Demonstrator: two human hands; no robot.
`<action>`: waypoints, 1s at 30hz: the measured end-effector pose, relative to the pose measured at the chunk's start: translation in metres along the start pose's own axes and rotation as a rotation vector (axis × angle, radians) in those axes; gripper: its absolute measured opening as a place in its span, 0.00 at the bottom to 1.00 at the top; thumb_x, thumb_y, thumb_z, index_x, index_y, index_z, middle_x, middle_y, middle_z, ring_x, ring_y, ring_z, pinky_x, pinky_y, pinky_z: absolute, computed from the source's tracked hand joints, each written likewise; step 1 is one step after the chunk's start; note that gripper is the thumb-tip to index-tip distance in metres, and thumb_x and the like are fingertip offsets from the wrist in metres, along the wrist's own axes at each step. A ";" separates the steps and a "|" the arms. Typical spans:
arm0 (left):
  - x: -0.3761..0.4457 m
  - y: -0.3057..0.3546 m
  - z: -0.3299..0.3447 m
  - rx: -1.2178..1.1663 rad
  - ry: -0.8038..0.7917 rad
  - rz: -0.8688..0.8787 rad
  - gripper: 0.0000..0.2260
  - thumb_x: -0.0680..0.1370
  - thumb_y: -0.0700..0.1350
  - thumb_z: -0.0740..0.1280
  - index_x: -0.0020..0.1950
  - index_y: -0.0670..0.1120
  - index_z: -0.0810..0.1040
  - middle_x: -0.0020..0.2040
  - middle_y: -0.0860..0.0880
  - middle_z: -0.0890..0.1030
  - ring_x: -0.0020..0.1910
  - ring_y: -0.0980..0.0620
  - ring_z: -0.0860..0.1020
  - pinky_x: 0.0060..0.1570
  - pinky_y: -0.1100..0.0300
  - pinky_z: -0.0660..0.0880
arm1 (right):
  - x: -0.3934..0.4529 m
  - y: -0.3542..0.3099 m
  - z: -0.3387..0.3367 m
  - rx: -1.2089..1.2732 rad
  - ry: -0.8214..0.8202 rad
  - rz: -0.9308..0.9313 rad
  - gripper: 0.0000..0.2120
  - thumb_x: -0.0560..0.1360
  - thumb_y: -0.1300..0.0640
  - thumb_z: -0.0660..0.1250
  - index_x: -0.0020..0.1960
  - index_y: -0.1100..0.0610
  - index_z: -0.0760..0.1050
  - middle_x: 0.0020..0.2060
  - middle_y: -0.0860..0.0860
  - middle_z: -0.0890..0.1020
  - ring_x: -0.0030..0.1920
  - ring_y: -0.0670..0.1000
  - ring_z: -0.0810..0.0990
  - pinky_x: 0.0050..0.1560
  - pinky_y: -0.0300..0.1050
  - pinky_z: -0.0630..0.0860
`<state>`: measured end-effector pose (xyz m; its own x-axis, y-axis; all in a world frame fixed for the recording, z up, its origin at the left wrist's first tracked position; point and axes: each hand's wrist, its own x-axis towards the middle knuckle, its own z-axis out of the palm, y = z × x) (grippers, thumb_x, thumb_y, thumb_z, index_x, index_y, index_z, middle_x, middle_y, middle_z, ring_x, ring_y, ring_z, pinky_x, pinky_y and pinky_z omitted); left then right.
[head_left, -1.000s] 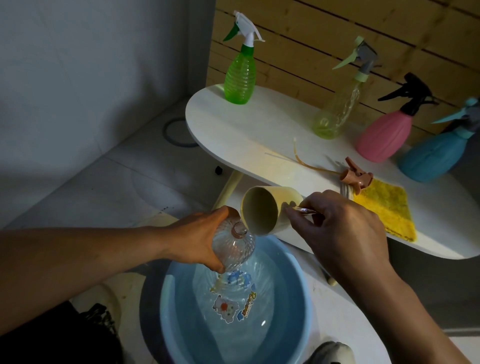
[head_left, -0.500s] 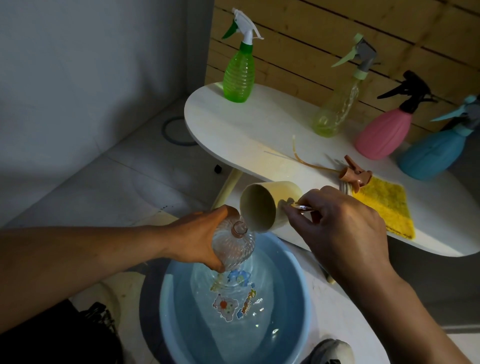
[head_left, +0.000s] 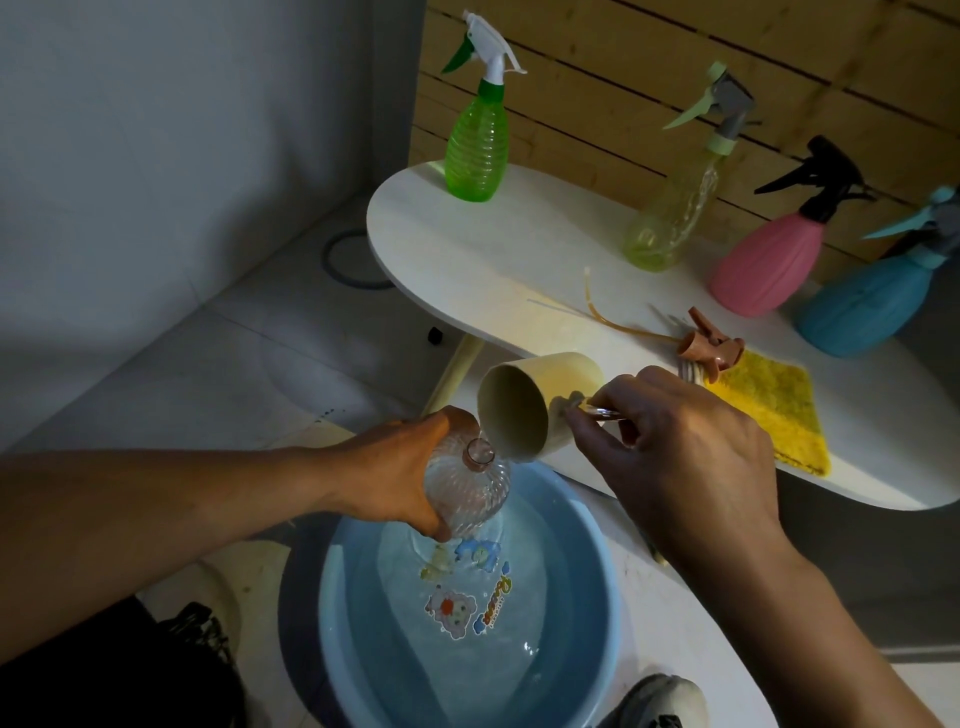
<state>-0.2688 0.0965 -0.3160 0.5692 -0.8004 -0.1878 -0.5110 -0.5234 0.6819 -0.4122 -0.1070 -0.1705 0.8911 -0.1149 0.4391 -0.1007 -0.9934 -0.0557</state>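
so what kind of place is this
Likely a home washing or utility corner: a blue basin of water on a tiled floor, a small white table against a wood-slat wall, and spray bottles with a yellow cloth on it. A cup is tipped into a bottle over the basin.

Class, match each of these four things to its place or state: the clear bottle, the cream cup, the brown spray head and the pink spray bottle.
Things
1. clear bottle
2. cream cup
3. brown spray head
4. pink spray bottle

Places or states
A. lying on the white table at the edge of the yellow cloth
B. tipped over, held by the right hand
C. standing upright on the white table
D. gripped by the left hand above the blue basin

Pairs: 1-D, 2-B, 3-A, 4-C
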 end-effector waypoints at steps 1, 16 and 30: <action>0.000 0.000 0.000 0.004 0.000 0.003 0.50 0.59 0.59 0.85 0.73 0.64 0.60 0.65 0.61 0.74 0.61 0.58 0.76 0.57 0.59 0.79 | 0.000 0.000 0.000 -0.004 -0.002 -0.002 0.12 0.77 0.43 0.69 0.41 0.49 0.80 0.34 0.46 0.77 0.34 0.52 0.76 0.28 0.39 0.63; 0.001 0.006 -0.002 -0.056 0.013 0.059 0.47 0.60 0.57 0.86 0.72 0.66 0.63 0.63 0.66 0.75 0.60 0.63 0.77 0.53 0.70 0.75 | -0.002 -0.001 -0.002 -0.066 0.025 -0.077 0.12 0.79 0.43 0.69 0.43 0.49 0.80 0.35 0.47 0.77 0.35 0.53 0.75 0.27 0.41 0.64; 0.001 0.006 -0.003 -0.096 0.003 0.082 0.46 0.61 0.56 0.86 0.72 0.63 0.64 0.61 0.65 0.78 0.57 0.66 0.78 0.50 0.75 0.75 | -0.004 0.000 -0.002 -0.075 0.109 -0.203 0.12 0.81 0.46 0.66 0.44 0.51 0.81 0.38 0.49 0.80 0.35 0.54 0.75 0.29 0.43 0.63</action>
<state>-0.2690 0.0932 -0.3099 0.5303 -0.8383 -0.1266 -0.4917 -0.4257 0.7596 -0.4164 -0.1067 -0.1702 0.8437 0.0915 0.5290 0.0398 -0.9933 0.1083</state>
